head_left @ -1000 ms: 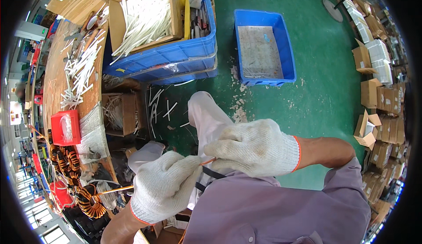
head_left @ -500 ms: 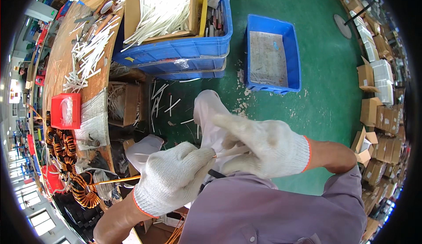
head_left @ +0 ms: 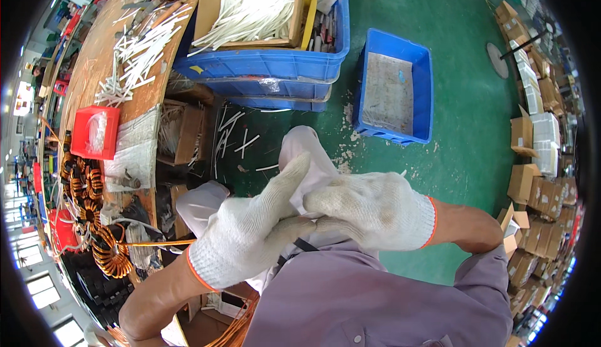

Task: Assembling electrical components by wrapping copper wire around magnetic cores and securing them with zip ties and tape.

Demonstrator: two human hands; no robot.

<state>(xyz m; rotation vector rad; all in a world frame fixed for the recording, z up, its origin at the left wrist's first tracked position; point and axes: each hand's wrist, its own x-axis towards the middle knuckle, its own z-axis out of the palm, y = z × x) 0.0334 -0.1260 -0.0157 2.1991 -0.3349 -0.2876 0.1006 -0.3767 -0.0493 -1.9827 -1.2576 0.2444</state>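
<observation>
My left hand, in a white knit glove with an orange cuff, is in front of my lap, its thumb raised away from the fingers. Its fingertips meet those of my right hand, gloved alike, with fingers folded together. A short white end of a thin tube pokes out past the top of the right hand; the rest is hidden. From a copper-wound ring coil at the left, orange wire runs to my left wrist and disappears behind it.
A wooden bench at the left bears loose white tubes and a red bin. Ahead, a cardboard box of white tubes sits in stacked blue crates. Another blue crate stands on the green floor. Cartons line the right.
The left thumb has lifted off its pinch and now points upward. The right hand's spread fingers have closed together and moved against the left fingertips. The view has shifted slightly.
</observation>
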